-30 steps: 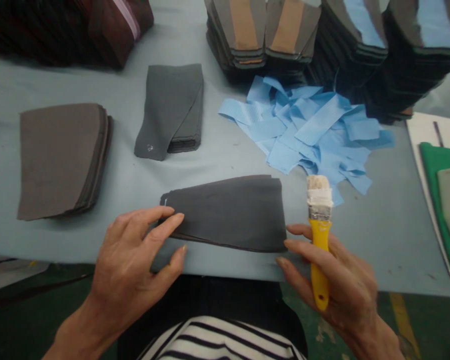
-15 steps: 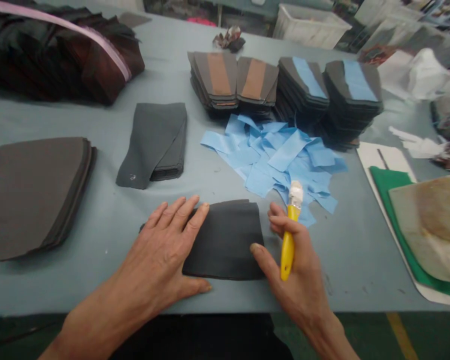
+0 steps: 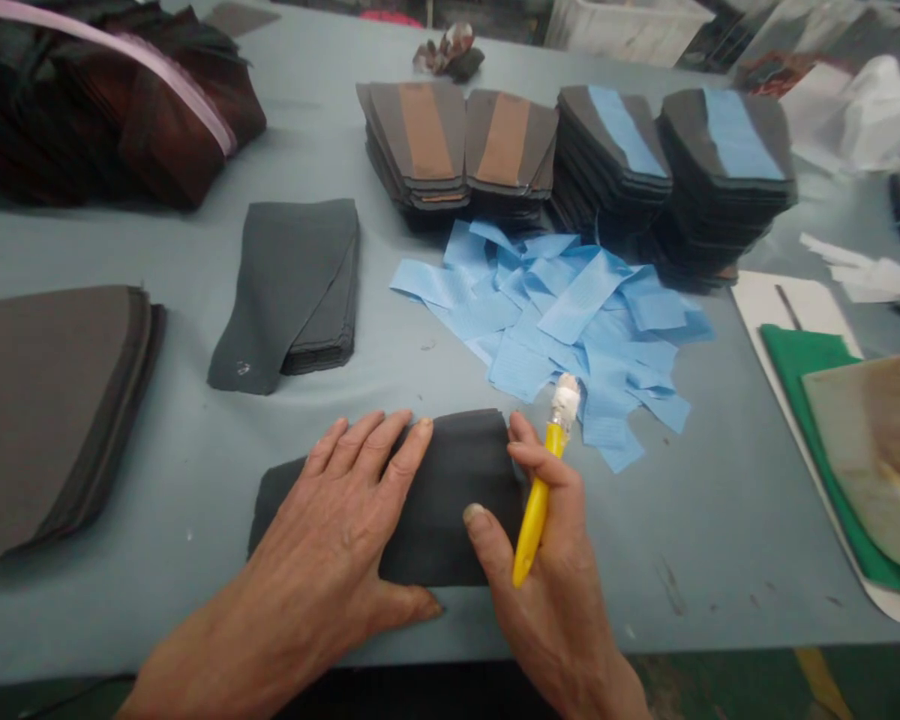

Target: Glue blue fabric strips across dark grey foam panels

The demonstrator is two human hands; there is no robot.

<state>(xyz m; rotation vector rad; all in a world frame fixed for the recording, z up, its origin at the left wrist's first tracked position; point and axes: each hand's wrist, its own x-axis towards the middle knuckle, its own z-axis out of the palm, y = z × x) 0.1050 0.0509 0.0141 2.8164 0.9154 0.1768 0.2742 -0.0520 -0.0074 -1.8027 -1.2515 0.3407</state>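
My left hand (image 3: 345, 520) lies with fingers spread on a dark fabric piece (image 3: 457, 500) near the table's front edge. At the right side of that piece, my right hand (image 3: 547, 530) holds a yellow-handled brush (image 3: 536, 510), its pale bristles pointing away from me. The right thumb rests on the fabric's right part. Just beyond the brush is a loose heap of light blue strips (image 3: 555, 300). A small stack of dark pieces (image 3: 300, 280) sits behind my left hand, its top piece turned askew.
Stacks with brown strips (image 3: 427, 130) and stacks with blue strips (image 3: 742, 130) stand at the back. A large dark stack (image 3: 45, 400) is at left, a strapped bundle (image 3: 120, 110) behind it. A white board (image 3: 817, 300) with green material lies at right.
My right hand and the brush have moved left, further over the fabric piece. More of the fabric's left end shows beside my left hand. The view has shifted slightly.
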